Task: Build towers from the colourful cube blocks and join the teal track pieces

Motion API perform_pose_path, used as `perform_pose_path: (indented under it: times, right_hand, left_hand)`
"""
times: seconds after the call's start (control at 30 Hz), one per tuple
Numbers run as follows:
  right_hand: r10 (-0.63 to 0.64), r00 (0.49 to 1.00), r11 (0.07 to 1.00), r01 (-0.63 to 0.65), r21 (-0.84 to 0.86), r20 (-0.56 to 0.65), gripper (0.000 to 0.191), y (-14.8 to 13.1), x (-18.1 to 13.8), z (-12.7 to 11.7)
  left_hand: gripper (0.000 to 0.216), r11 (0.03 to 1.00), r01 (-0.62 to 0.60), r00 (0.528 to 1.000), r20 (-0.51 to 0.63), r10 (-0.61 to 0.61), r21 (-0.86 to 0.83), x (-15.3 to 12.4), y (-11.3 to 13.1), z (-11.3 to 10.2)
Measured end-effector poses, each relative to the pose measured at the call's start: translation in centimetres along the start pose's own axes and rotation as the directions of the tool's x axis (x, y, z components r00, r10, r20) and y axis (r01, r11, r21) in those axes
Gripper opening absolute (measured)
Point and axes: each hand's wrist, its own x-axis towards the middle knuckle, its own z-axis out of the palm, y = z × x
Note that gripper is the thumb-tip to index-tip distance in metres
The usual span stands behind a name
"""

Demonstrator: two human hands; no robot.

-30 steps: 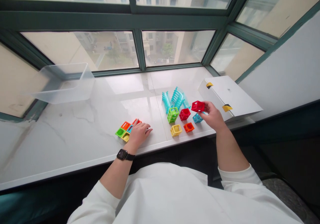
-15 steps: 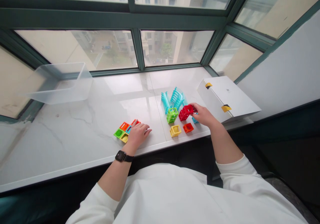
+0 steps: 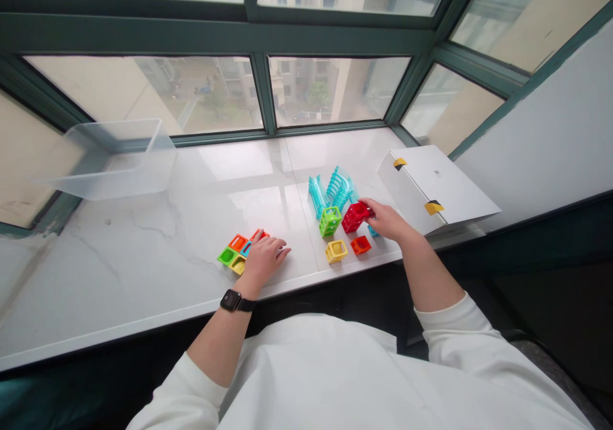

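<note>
My left hand (image 3: 262, 257) lies over a flat group of joined toy blocks in orange, green, yellow and blue, its fingers stretched out and thumb apart. A green block (image 3: 227, 256) and an orange block (image 3: 238, 243) show at its left; the hand covers the rest. My right hand (image 3: 387, 219) has its fingers closed on the red toy block (image 3: 353, 218), which sits low at the counter. A blue piece (image 3: 373, 230) is partly hidden under that hand. Close by are a green block (image 3: 330, 222), a yellow block (image 3: 336, 251) and an orange-red block (image 3: 361, 245).
Clear turquoise track pieces (image 3: 339, 190) lie behind the green block. A transparent plastic bin (image 3: 129, 177) stands at the far left of the marble counter (image 3: 158, 251). At right is a white box (image 3: 445, 181) with yellow-black tape. Window frames bound the back.
My right hand has shifted very slightly left, tilting the red block a little. The left hand and the other blocks stay in place.
</note>
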Motion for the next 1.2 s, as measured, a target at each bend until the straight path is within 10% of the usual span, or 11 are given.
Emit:
perform_pose_path:
  times: [0.43, 1.2]
  right_hand:
    - [0.117, 0.988, 0.992, -0.122, -0.038, -0.105, 0.113, -2.3, -0.8, 2.3]
    - [0.324, 0.907, 0.914, -0.373, -0.157, -0.270, 0.092, -5.4, -0.4, 5.1]
  left_hand:
    - [0.022, 1.000, 0.006, 1.000, -0.005, -0.006, -0.021, 0.1, 0.2, -0.3]
    - [0.019, 1.000, -0.003, 1.000, -0.015, 0.003, 0.012, 0.0, 0.1, 0.0]
